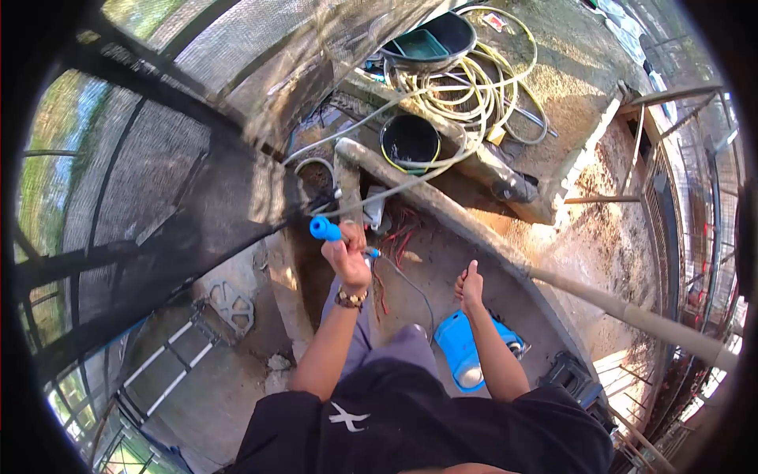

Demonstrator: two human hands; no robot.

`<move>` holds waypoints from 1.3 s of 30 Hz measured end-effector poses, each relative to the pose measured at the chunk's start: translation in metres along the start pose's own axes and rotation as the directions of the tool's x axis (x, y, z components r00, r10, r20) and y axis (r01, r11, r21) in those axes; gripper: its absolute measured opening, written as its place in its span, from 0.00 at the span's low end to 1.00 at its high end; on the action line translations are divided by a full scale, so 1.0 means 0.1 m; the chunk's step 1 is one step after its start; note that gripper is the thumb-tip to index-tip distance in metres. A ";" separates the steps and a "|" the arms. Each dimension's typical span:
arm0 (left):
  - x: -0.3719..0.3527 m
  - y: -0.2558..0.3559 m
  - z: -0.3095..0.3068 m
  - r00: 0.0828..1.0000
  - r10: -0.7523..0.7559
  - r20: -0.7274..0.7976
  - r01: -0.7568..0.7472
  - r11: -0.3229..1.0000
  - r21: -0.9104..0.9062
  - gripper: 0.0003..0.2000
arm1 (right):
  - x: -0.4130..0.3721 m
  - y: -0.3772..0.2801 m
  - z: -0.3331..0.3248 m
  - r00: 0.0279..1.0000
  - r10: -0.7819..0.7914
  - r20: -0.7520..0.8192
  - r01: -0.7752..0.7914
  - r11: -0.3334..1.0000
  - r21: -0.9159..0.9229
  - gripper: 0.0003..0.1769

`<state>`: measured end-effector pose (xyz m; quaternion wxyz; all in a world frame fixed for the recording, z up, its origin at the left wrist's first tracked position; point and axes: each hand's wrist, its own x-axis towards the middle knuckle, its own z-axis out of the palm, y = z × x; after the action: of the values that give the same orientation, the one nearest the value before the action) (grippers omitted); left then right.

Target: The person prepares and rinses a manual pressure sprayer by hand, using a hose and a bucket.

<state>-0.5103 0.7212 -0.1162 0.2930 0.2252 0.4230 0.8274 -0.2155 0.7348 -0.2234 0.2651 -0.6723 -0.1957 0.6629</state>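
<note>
Your left hand (346, 257) grips the blue pipe fitting (324, 228), fingers wrapped around it and its round open end clear of them, probably so the mouth stays visible and unblocked. That fitting is held up left of the concrete beam (430, 197), around the level of its upper end. Your right hand (470, 286) is held out on your side of the beam, fingers curled narrow and thumb raised. Nothing shows in it, though you can't see inside the curl; it seems to be kept free of the fitting.

Below the beam, the blue machine (455, 340) sits on the floor near your right forearm, with the thin grey cord (422, 294) beside it, running up toward your left hand. That cord lies across the floor between your arms, so it could snag. Red strands (404, 241) lie close under the beam.

Beyond the beam are the black bucket (410, 141), the coiled hose (482, 95) and the dark basin (454, 35). One loop of hose crosses the beam near the fitting and could crowd your left hand. The mesh screen (229, 178) hems in that side too.
</note>
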 end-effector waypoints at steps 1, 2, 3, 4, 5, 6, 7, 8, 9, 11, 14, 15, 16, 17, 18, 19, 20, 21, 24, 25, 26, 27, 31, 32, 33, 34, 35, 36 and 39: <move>0.17 -0.16 -0.04 1.000 -0.013 -0.008 0.013 1.000 0.017 0.24 | 0.28 -0.07 0.20 0.997 -0.073 0.000 0.072 0.994 -0.087 0.26; 0.33 -0.33 -0.09 0.999 -0.031 -0.013 0.031 0.999 0.039 0.24 | 0.58 -0.08 0.39 0.990 -0.138 0.005 0.137 0.976 -0.170 0.25; 0.49 -0.53 -0.15 0.999 -0.030 -0.016 0.030 0.998 0.060 0.25 | 1.05 0.00 0.50 0.956 -0.286 0.062 0.290 0.899 -0.328 0.22; 0.59 -0.72 -0.21 0.999 -0.033 -0.024 0.035 0.996 0.085 0.25 | 1.46 0.04 0.65 0.948 -0.317 0.032 0.293 0.828 -0.478 0.21; 0.66 -0.90 -0.29 0.999 -0.038 -0.030 0.041 0.993 0.110 0.25 | 1.87 0.11 0.79 0.937 -0.350 0.009 0.282 0.736 -0.615 0.20; 0.76 -1.08 -0.36 0.997 -0.022 -0.074 0.030 0.993 0.117 0.25 | 2.44 0.29 0.84 0.838 -0.536 0.103 0.410 0.494 -0.767 0.19; 0.85 -1.24 -0.44 0.993 -0.003 -0.116 0.017 0.992 0.127 0.25 | 2.47 -0.10 1.21 0.931 -0.344 0.125 0.285 0.468 -0.836 0.19; 0.92 -1.37 -0.53 0.988 0.006 -0.152 0.015 0.990 0.140 0.25 | 2.85 -0.09 1.44 0.848 -0.492 0.196 0.440 0.450 -0.777 0.20; 1.05 -1.45 -0.67 0.995 -0.008 -0.100 0.024 0.986 0.163 0.25 | 3.10 -0.26 1.69 0.878 -0.416 0.236 0.408 0.393 -0.824 0.22; 1.19 -1.66 -0.99 0.983 -0.038 -0.180 0.043 0.999 0.025 0.25 | 4.05 -0.19 1.96 0.787 -0.493 0.370 0.578 0.382 -0.721 0.20; 1.23 -1.87 -1.42 0.940 0.002 -0.340 0.001 1.000 0.006 0.26 | 4.99 -0.30 2.47 0.703 -0.544 0.458 0.598 0.102 -0.795 0.19; 1.24 -1.91 -1.44 0.954 0.039 -0.297 -0.012 0.996 0.093 0.26 | 5.24 -0.34 2.57 0.690 -0.551 0.468 0.602 0.079 -0.795 0.19; 1.18 -2.01 -1.50 0.933 0.070 -0.352 -0.034 0.994 0.105 0.26 | 5.49 -0.33 2.63 0.725 -0.534 0.434 0.562 0.095 -0.822 0.18; 1.13 -2.07 -1.52 0.933 0.095 -0.347 -0.027 0.980 0.196 0.25 | 5.75 -0.30 2.66 0.786 -0.466 0.406 0.508 0.114 -0.853 0.18; 1.08 -2.11 -1.53 0.937 0.101 -0.334 -0.021 0.972 0.233 0.24 | 6.00 -0.25 2.68 0.840 -0.391 0.376 0.456 0.134 -0.880 0.18; 1.04 -2.14 -1.55 0.940 0.107 -0.324 -0.016 0.962 0.273 0.24 | 6.23 -0.24 2.65 0.840 -0.213 0.499 0.508 -0.010 -0.861 0.17; 1.00 -2.17 -1.58 0.934 0.096 -0.344 0.012 0.955 0.298 0.25 | 6.49 -0.21 2.60 0.810 -0.014 0.587 0.580 -0.138 -0.803 0.16; 0.97 -2.16 -1.61 0.928 0.085 -0.363 0.041 0.945 0.326 0.25 | 6.81 -0.10 2.55 0.853 -0.117 0.509 0.499 -0.103 -0.860 0.17; 0.98 -2.20 -1.65 0.900 0.079 -0.429 0.068 0.946 0.317 0.24 | 7.28 0.16 2.58 0.883 -0.139 0.447 0.429 -0.142 -0.892 0.22; 0.99 -2.16 -1.66 0.904 0.071 -0.421 0.083 0.938 0.335 0.24 | 7.32 0.25 2.57 0.886 -0.102 0.453 0.433 -0.172 -0.885 0.24; 1.01 -2.15 -1.66 0.908 0.062 -0.415 0.096 0.932 0.349 0.24 | 7.30 0.29 2.60 0.876 -0.214 0.432 0.422 -0.091 -0.902 0.25; 1.01 -2.17 -1.64 0.901 0.081 -0.427 0.096 0.922 0.376 0.24 | 7.26 0.28 2.62 0.858 -0.324 0.399 0.417 -0.017 -0.909 0.27; 1.05 -2.23 -1.60 0.918 0.055 -0.393 0.104 0.922 0.373 0.25 | 7.13 0.11 2.67 0.888 -0.293 0.354 0.374 0.011 -0.928 0.26; 1.04 -2.25 -1.58 0.909 0.058 -0.413 0.110 0.922 0.371 0.26 | 6.97 0.01 2.70 0.860 -0.461 0.218 0.323 0.160 -0.933 0.25; 1.05 -2.27 -1.58 0.903 0.057 -0.426 0.116 0.923 0.368 0.26 | 7.01 0.03 2.62 0.872 -0.421 0.251 0.317 0.093 -0.944 0.22; 1.07 -2.29 -1.57 0.907 0.055 -0.418 0.118 0.919 0.377 0.26 | 7.38 0.25 2.46 0.923 -0.193 0.332 0.349 0.056 -0.936 0.20; 1.08 -2.30 -1.57 0.909 0.057 -0.412 0.119 0.913 0.390 0.26 | 7.18 0.17 2.56 0.912 -0.262 0.315 0.351 0.102 -0.931 0.20; 1.08 -2.32 -1.56 0.908 0.063 -0.414 0.119 0.909 0.399 0.27 | 7.02 0.07 2.63 0.896 -0.329 0.299 0.359 0.137 -0.923 0.20; 1.07 -2.36 -1.50 0.922 0.052 -0.384 0.112 0.913 0.392 0.27 | 7.11 0.14 2.59 0.952 -0.108 0.286 0.294 0.070 -0.953 0.20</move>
<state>-0.6118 0.8196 -0.3797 0.1635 0.1070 0.6386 0.7444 -0.4427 1.1859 -0.7867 -0.1780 -0.5933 -0.6966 0.3621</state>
